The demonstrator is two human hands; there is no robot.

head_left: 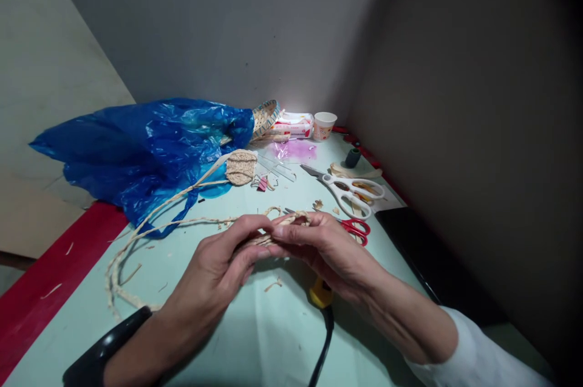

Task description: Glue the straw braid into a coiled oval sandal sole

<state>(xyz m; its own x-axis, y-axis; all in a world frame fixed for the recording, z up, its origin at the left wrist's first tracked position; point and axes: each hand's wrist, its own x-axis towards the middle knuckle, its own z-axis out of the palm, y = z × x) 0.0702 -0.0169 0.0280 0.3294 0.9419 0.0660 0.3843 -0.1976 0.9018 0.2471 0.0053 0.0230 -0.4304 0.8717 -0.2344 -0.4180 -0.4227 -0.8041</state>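
My left hand (232, 259) and my right hand (314, 244) meet over the middle of the table. Both are closed on a coil of pale braided cord (294, 218), which the fingers partly cover. A long loose length of the cord (150, 229) runs out to the left, loops over the tabletop and passes behind my left forearm. Just beyond my right hand lie red-handled scissors (357, 230), their blades partly hidden. Below that hand is a yellow tool (321, 294) with a black cable, its front end out of sight.
Farther back are a round woven piece (241, 167), white-handled scissors (350, 189), a dark thread spool (352, 158) and a paper cup (325, 126). A blue plastic bag (150, 150) with a woven basket (265, 118) fills the back left. A black flat object (432, 259) lies right.
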